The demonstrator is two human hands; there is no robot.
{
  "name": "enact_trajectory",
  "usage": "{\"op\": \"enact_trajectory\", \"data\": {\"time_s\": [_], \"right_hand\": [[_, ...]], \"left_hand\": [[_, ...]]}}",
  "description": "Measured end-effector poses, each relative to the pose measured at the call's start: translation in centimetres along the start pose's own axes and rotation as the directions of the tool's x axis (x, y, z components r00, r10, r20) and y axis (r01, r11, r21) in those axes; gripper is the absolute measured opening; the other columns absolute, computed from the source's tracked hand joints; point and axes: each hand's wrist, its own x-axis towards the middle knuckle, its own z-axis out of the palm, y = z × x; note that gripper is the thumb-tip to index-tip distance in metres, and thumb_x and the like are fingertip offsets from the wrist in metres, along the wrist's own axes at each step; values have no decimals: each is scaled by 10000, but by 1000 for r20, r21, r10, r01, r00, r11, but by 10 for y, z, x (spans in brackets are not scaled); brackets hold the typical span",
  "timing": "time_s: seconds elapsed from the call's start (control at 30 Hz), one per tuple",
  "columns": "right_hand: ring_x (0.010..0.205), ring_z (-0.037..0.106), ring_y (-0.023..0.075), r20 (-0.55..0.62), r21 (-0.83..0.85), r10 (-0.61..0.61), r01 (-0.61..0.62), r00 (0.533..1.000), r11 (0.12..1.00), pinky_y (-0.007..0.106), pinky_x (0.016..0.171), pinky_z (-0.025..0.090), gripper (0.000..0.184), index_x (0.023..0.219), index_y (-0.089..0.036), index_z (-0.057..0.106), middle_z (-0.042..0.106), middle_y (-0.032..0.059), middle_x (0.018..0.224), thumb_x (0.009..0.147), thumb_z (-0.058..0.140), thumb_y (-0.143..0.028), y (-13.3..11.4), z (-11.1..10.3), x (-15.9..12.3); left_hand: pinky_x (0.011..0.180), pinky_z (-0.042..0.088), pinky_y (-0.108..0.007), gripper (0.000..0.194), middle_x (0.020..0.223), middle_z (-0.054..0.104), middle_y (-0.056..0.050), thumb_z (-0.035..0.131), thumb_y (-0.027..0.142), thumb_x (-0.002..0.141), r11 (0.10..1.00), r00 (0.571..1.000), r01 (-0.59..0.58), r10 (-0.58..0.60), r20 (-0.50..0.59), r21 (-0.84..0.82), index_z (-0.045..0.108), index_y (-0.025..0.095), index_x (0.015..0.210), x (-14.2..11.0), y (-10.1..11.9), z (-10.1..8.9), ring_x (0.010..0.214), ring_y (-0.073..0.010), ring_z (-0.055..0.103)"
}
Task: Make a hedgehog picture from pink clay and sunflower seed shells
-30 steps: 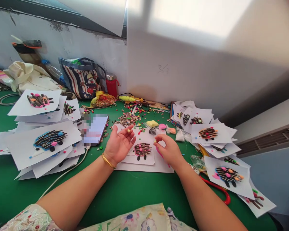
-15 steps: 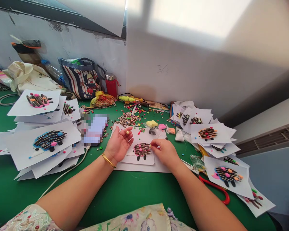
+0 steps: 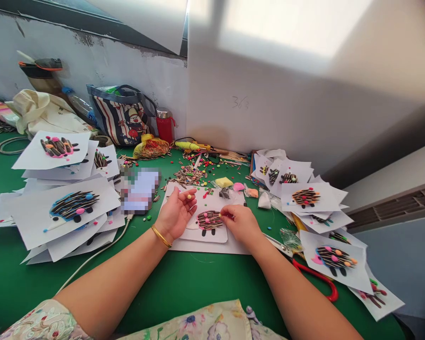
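On a white sheet [image 3: 198,243] in front of me lies a hedgehog picture [image 3: 209,220] made of striped seeds with small coloured balls on it. My right hand [image 3: 241,225] pinches a small yellowish ball [image 3: 229,216] at the picture's right edge. My left hand [image 3: 176,212] lies palm up beside the picture, fingers curled, with a few small coloured balls [image 3: 189,195] resting on its fingers. A gold bangle [image 3: 161,236] circles the left wrist.
Piles of finished hedgehog sheets lie at left [image 3: 65,208] and right [image 3: 306,196]. A phone [image 3: 140,190] with a white cable, loose seeds and beads [image 3: 191,172], clay lumps [image 3: 224,182], red-handled scissors [image 3: 317,276], a striped bag [image 3: 122,115] and a red bottle [image 3: 164,124] crowd the green table [image 3: 184,283].
My right hand moved left and down from above the sheet to the hedgehog picture's right edge. My left hand's fingers curled in a little around the balls.
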Motion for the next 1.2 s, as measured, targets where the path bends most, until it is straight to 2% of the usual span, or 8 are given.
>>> {"op": "enact_trajectory", "data": {"time_s": [0.43,0.77,1.07,1.2], "right_hand": [[843,615,183,-16,-67,-67,66,998,996,307,775,362,117,875,-266,718,734,-11,870,846,640,-184,3,6,1],[772,613,167,-14,-74,-51,50,999,996,287,723,350,104,826,-255,704,724,-15,802,844,625,-189,-1,5,1],[867,608,171,-53,-87,-90,85,995,993,305,777,337,90,880,-255,714,725,-3,885,873,625,-241,1,5,-2],[827,605,173,-54,-80,-87,82,995,993,304,761,342,106,879,-248,705,724,0,853,880,599,-242,2,5,-2]], "left_hand": [[703,514,-232,503,783,575,-38,369,482,984,1000,1000,-2,2,1,7,706,108,986,-1,-1,1,710,-106,580],[699,515,-229,510,788,575,-41,361,479,986,1000,1000,-7,7,11,14,707,105,999,1,-3,-1,716,-106,577],[709,519,-235,498,784,589,-40,374,492,980,1000,1000,-3,3,13,19,709,124,978,0,-3,-2,717,-106,585],[707,515,-233,481,787,586,-34,391,479,978,1000,1000,-2,2,12,19,704,115,999,0,-2,-2,711,-102,594]]}}
